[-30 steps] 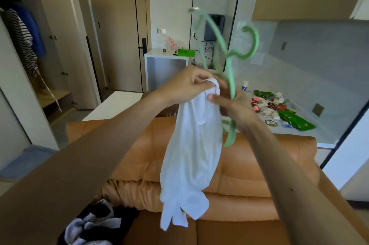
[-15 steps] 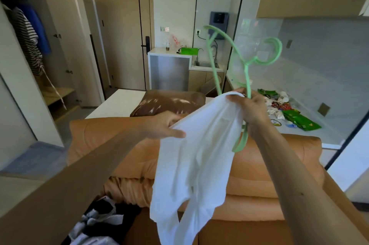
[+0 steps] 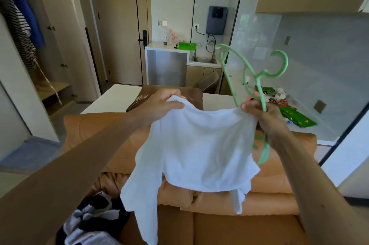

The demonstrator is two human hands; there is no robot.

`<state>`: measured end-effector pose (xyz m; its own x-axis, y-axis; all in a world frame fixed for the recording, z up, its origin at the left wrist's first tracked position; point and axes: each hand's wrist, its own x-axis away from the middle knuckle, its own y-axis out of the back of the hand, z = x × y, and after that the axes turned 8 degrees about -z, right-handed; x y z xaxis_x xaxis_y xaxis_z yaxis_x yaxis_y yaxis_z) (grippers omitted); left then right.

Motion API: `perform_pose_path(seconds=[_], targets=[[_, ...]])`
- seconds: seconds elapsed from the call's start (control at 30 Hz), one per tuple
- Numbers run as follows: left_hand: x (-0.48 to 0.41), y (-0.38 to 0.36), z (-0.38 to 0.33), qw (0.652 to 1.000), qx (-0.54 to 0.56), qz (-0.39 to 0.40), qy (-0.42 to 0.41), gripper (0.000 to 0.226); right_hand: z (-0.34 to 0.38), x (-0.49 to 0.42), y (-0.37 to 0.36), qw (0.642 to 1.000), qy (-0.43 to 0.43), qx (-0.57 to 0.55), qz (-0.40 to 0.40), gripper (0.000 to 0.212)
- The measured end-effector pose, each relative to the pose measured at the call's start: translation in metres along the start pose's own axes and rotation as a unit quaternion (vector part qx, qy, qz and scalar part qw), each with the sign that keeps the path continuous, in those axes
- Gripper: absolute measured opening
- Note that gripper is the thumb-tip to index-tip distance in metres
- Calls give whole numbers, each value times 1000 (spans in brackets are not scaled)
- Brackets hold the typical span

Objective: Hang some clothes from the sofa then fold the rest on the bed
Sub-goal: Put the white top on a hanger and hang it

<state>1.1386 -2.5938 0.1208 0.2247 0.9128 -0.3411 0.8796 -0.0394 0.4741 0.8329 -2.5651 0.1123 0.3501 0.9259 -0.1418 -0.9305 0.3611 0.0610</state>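
Note:
A white garment (image 3: pixel 199 150) hangs spread between my two hands above the tan leather sofa (image 3: pixel 95 130). My left hand (image 3: pixel 159 103) grips its upper left edge. My right hand (image 3: pixel 265 116) pinches the upper right edge and also holds a light green plastic hanger (image 3: pixel 257 77), whose hook points up and to the right. The hanger's lower end sticks out below my right hand, behind the cloth. A dark and white pile of clothes (image 3: pixel 93 222) lies on the sofa seat at the lower left.
An open wardrobe (image 3: pixel 22 31) at the left holds a striped top and a blue garment. Behind the sofa stand a white table (image 3: pixel 111 99) with a brown cushion (image 3: pixel 151 95), a counter with snack packets (image 3: pixel 295 116), a glass partition and a door.
My left hand has risen and taken the garment's top edge, and both hands have pulled apart, so the bunched white cloth now hangs spread wide. The hanger stayed in my right hand.

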Motion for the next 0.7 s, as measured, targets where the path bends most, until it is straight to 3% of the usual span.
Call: perform_pose_path(seconds=[0.17,0.33,0.43,0.53,0.7], targets=[[-12,-6,-35,985,-95,-62,-130,33,-9,17,-10,999,18,12,30,4],[-13,-29,-62,975,-100,-48,-195,38,-4,33,-44,990,73,-55,104,33],[-12,-41,-67,972,-111,-26,-205,31,-1,48,-70,981,71,-66,167,12],[-9,-33,-65,965,-147,-5,-217,35,-13,42,-79,988,99,-40,114,35],[-4,-3,-36,933,-316,-13,-171,29,-9,29,-63,994,94,-49,32,17]])
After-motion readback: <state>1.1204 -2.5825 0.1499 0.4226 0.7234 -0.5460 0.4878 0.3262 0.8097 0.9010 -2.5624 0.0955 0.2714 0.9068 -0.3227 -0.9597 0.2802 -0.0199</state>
